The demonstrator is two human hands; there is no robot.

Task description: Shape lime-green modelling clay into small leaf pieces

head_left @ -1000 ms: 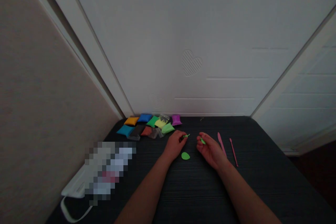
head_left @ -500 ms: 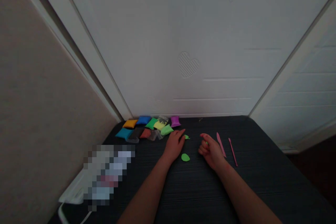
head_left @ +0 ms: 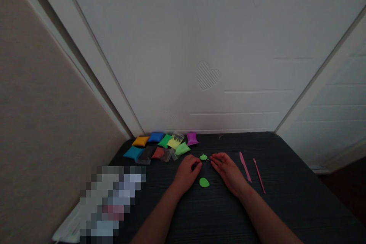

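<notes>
My left hand (head_left: 187,173) rests low over the dark table, thumb and index fingertip brought together. Whether anything is pinched between them is too small to tell. Across from it, my right hand (head_left: 227,171) has its fingers stretched out and holds nothing visible. Between the fingertips of both hands lies a small lumpy piece of light green clay (head_left: 203,157) with a thin tail on its right. Closer to me sits a flat, leaf-shaped piece of green clay (head_left: 204,182), which neither hand touches.
Several packets of coloured clay, among them a purple packet (head_left: 192,138) and a teal packet (head_left: 134,153), lie at the back left. A pink modelling knife (head_left: 245,167) and a thin pink stick tool (head_left: 259,176) are to the right. A blurred-out item (head_left: 114,202) occupies the left edge.
My right hand has opened from its curled grip, and the green bit in it no longer shows. My left hand has drawn back from the lumpy clay, its thumb and index finger closing together.
</notes>
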